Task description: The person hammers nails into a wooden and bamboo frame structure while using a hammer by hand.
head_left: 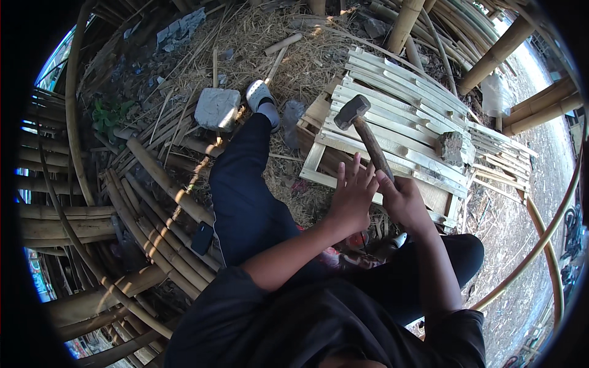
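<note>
In my right hand (405, 203) is a sledgehammer (370, 142), its wooden handle wrapped by the fingers. The dark, blocky hammer head points up and away to the left, over a stack of pale slatted wooden panels (402, 138). My left hand (354, 195) is raised beside the handle with its fingers spread and nothing in them. Its fingertips come close to the right thumb; whether they touch, I cannot tell. A rough stone (450, 148) rests on the slats to the right of the hammer.
A pale stone block (217, 109) lies by my left shoe (260, 97). Bamboo poles (162, 178) cross the left side, with a black phone-like object (202, 238) on them. Straw (245, 52) covers the ground ahead. Thick bamboo posts (498, 54) stand at the far right.
</note>
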